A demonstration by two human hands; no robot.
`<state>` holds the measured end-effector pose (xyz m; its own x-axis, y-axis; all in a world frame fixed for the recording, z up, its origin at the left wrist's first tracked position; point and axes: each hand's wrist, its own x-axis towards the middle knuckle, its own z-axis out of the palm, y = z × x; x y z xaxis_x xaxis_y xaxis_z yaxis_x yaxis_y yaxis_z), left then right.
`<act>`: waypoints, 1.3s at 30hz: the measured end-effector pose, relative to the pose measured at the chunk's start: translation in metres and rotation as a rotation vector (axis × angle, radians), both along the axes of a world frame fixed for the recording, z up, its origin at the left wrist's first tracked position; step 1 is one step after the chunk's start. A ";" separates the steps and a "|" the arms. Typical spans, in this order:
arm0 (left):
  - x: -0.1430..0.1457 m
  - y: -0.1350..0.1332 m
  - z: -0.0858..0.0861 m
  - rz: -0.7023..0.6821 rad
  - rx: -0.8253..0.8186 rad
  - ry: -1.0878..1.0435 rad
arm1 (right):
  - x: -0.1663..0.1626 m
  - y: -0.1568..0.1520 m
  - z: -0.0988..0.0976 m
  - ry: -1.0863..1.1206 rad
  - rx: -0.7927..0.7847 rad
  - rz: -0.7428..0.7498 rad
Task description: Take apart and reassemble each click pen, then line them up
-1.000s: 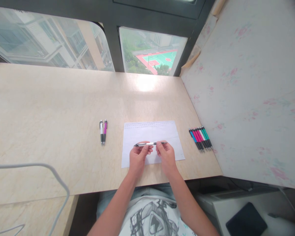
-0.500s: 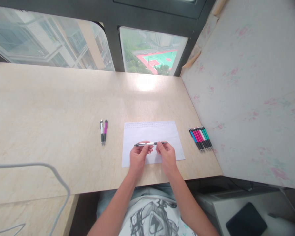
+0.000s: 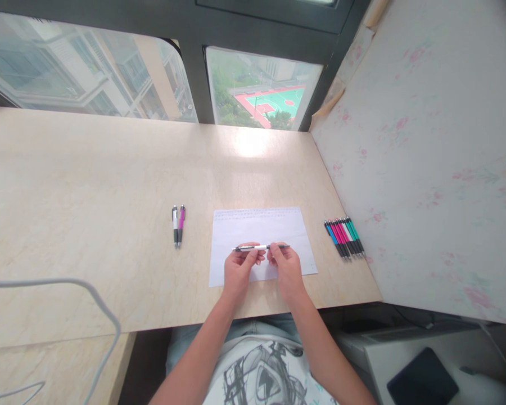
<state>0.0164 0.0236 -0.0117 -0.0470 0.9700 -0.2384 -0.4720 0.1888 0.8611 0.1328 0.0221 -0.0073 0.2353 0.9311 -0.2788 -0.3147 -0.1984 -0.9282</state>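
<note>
Between my two hands a white-and-black pen [image 3: 260,247] is held level above a sheet of paper [image 3: 257,228]. My left hand [image 3: 239,267] grips the pen's left part, thumb on top and fingers curled beneath. With thumb and fingers closed, my right hand [image 3: 287,267] pinches the dark right part. Rows of small writing run along the paper's top edge. To the left, a white pen [image 3: 175,222] and a purple pen [image 3: 181,222] lie side by side. A row of several pens [image 3: 344,237] in blue, pink, white and green lies to the right.
The marbled tabletop [image 3: 88,197] ends at a window [image 3: 261,90] at the back. A flower-patterned wall [image 3: 430,169] borders its right side. A grey cable [image 3: 96,298] loops over the front left. Below right, a dark flat object [image 3: 423,377] rests on a white surface.
The pen and my left hand have shifted very slightly to the right. Both hands keep their hold, and the other pens and the paper stay put.
</note>
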 end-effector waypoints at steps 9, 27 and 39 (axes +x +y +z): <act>0.001 0.000 0.003 0.025 -0.014 -0.012 | 0.001 -0.004 0.002 0.132 0.021 0.008; 0.000 0.001 0.003 0.020 -0.023 -0.026 | 0.007 -0.001 0.003 0.109 -0.020 -0.020; 0.001 0.000 0.005 0.014 -0.027 -0.020 | 0.022 0.002 0.014 0.054 0.067 0.114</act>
<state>0.0169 0.0240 -0.0064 -0.0550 0.9625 -0.2656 -0.4921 0.2053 0.8460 0.1547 0.0244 0.0066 0.1135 0.9677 -0.2250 -0.3438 -0.1742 -0.9227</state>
